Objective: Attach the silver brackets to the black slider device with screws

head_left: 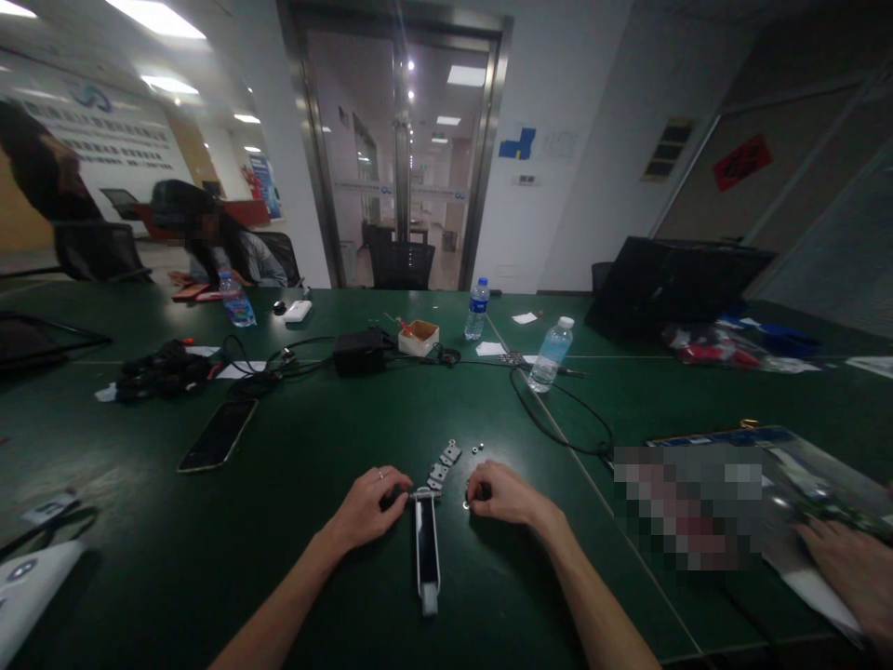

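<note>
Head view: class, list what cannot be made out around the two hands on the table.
- Left hand: head view; its fingers hide what they touch at the bar top.
- Right hand: curled fingers cover its grip.
- Small metal parts: too small to identify.
- Another person's hand: cut off by right edge.

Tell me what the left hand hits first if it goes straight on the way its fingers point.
Probably the top end of the black-and-white tool: the left hand points rightward at it, nearly against it. Whether they touch is unclear.
</note>
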### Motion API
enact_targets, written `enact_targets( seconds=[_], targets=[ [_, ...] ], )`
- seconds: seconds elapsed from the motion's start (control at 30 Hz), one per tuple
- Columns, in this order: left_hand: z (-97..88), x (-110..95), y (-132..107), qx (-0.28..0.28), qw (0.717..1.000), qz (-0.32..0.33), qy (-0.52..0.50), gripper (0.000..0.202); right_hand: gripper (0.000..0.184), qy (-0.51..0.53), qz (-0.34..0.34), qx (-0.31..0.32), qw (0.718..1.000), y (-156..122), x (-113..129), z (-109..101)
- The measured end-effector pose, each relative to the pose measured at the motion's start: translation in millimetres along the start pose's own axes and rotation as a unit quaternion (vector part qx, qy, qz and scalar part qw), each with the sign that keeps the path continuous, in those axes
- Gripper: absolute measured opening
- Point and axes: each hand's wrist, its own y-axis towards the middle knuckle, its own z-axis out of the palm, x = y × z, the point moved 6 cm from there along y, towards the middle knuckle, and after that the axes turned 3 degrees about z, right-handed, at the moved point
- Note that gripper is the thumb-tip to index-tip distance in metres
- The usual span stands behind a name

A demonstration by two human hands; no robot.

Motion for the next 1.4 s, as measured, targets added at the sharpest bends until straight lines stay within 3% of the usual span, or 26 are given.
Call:
enact_targets(
  seconds=[0.17,0.33,0.5,1.07,1.4],
  targets=[
    [-1.9,-2,1,0.000,1.000,0.001,0.003,0.019,0.023,0.005,-0.016,0.001,1.000,-2,3,-1],
    [-2.4,-4,1,0.005,1.000,-0.002,0.008,0.020,0.015,-0.001,-0.024,0.017,1.000,-1,3,4],
    [-3.4,-5,1,0.001,1.000,0.000,0.014,0.019,0.021,-0.003,-0.031,0.007,0.999,0,11,5],
    [-3.0,-4,1,-0.011,1.000,0.007,0.005,0.019,0.009,0.004,-0.018,-0.008,1.000,-1,26,7],
    [-2.8,-5,0,-0.043,0.998,0.038,0.013,0.018,0.009,0.144,-0.043,-0.107,0.983,3,38,10]
  ],
)
